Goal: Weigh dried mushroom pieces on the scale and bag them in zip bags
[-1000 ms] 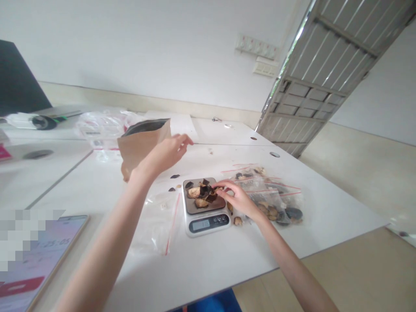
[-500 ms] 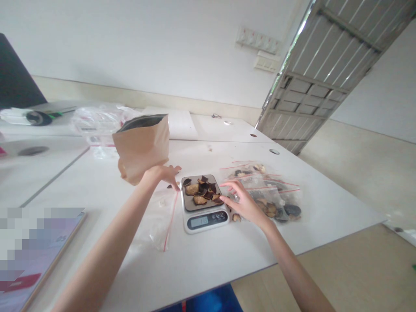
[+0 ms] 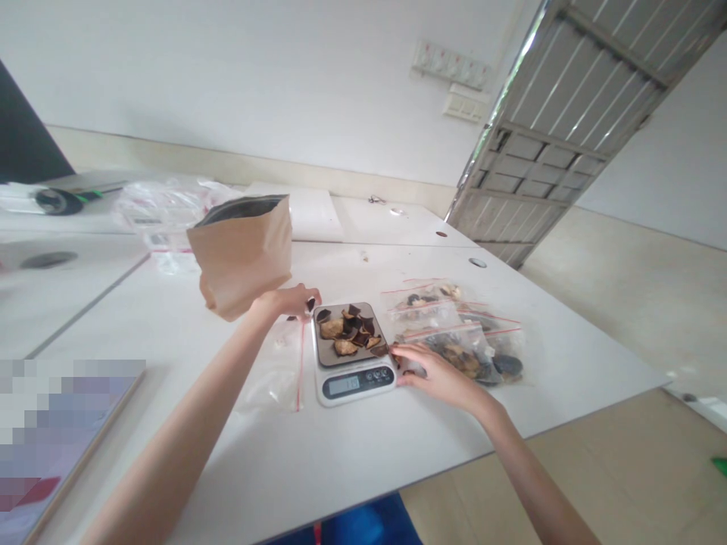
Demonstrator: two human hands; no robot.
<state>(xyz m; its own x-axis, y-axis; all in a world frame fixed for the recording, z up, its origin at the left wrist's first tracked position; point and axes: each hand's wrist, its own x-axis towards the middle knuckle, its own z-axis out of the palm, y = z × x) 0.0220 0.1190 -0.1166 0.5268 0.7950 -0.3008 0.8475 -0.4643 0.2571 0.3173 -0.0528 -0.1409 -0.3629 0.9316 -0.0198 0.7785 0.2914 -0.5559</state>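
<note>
A digital kitchen scale (image 3: pixel 353 382) stands on the white table (image 3: pixel 454 424), and its dark pan (image 3: pixel 326 350) carries several dried brown-and-black slices (image 3: pixel 346 329). My left hand (image 3: pixel 289 300) is at the pan's back left corner, its fingertips pinching a small dark slice (image 3: pixel 310 305). A kraft paper bag (image 3: pixel 241 257) with a dark lining stands just behind that wrist. My right hand (image 3: pixel 437 378) rests on the table at the scale's right edge, fingers by the pan, holding nothing I can see. Zip bags of dried slices (image 3: pixel 454 337) lie just beyond it.
An unfilled zip bag (image 3: pixel 277 371) with a red seal lies left of the scale. A tablet (image 3: pixel 73 446), partly blurred, lies at the lower left. Crumpled plastic (image 3: pixel 170 212) and a laptop (image 3: pixel 23 129) sit further back left. The table edge runs along the front.
My right hand has moved from over the pan to the scale's right edge. My left hand has come down from beside the bag to the pan's back left corner.
</note>
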